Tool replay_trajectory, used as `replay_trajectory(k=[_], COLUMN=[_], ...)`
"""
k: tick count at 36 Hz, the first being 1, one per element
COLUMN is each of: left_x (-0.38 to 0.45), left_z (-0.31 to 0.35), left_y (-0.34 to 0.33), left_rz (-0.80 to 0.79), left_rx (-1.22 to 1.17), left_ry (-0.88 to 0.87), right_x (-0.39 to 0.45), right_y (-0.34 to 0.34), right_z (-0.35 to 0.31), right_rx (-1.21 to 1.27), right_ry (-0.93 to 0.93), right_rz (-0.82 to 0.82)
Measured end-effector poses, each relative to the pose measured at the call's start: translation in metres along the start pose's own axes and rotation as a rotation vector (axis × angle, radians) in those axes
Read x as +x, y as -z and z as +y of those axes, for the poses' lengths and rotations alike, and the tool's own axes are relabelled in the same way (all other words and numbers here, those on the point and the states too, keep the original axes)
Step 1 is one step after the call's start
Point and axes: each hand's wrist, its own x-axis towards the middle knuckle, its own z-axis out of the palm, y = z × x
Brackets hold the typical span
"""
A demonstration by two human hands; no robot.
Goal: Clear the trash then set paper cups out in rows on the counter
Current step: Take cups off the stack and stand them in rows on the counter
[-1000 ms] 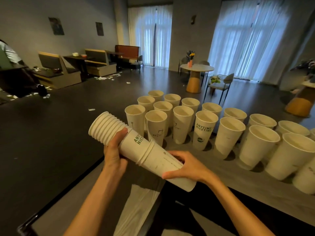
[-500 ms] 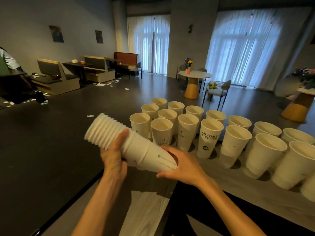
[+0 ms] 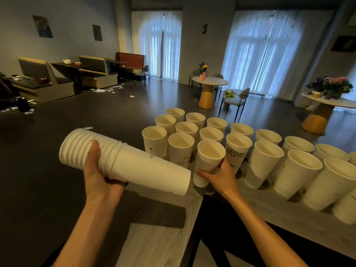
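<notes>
Left hand point(image 3: 97, 175), frame centre-left: wrapped round nested cup stack point(image 3: 123, 160), held sideways. Right hand point(image 3: 219, 176), centre: gripping single cup point(image 3: 209, 160), upright, beside rows of cups point(image 3: 260, 151) on counter point(image 3: 289, 218).

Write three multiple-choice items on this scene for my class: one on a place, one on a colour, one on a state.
1. Where do the set-out cups stand?
A. counter
B. floor
C. round table

2. What colour is the stack?
A. red
B. white
C. black

3. What is the right hand doing?
A. hanging idle
B. pressing the counter
C. holding one cup

Key: 1 A, the cups stand in rows on the grey top. 2 B, every cup is white. 3 C, its fingers wrap the cup, while the left hand grips the stack.
</notes>
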Motion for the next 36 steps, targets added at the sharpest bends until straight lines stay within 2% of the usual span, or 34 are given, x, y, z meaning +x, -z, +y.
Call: replay_trajectory(k=[7,10,13,15,20,22,24,26,31,36], left_x=[-0.004,-0.011,-0.016,-0.019,-0.033,-0.038,-0.043,-0.045,-0.050,-0.048], left_z=[-0.024,-0.036,-0.049,-0.061,-0.098,-0.109,-0.117,-0.119,-0.117,-0.087], left_y=[-0.007,-0.018,-0.025,-0.030,-0.047,-0.052,-0.058,-0.061,-0.072,-0.073], left_rz=[-0.048,-0.037,-0.072,-0.112,-0.158,-0.166,-0.184,-0.193,-0.198,-0.115], left_rx=[0.072,0.096,0.084,0.096,0.156,0.178,0.193,0.225,0.291,0.161], left_ry=[0.092,0.131,0.203,0.251,0.332,0.339,0.340,0.325,0.186,0.036], right_x=[-0.006,-0.013,-0.024,-0.030,-0.046,-0.052,-0.057,-0.059,-0.062,-0.056], right_y=[-0.004,0.003,0.017,0.029,0.066,0.077,0.085,0.088,0.116,0.138], right_z=[-0.006,-0.006,-0.010,-0.012,-0.031,-0.029,-0.022,-0.015,-0.007,0.022], right_rx=[-0.009,-0.019,-0.126,-0.035,0.454,0.615,0.655,0.538,0.249,-0.016], right_ry=[0.036,-0.048,-0.161,-0.285,-0.470,-0.442,-0.351,-0.318,-0.173,-0.045], right_rz=[-0.038,-0.076,-0.048,-0.074,-0.598,-0.752,-0.890,-0.878,-0.679,-0.425])
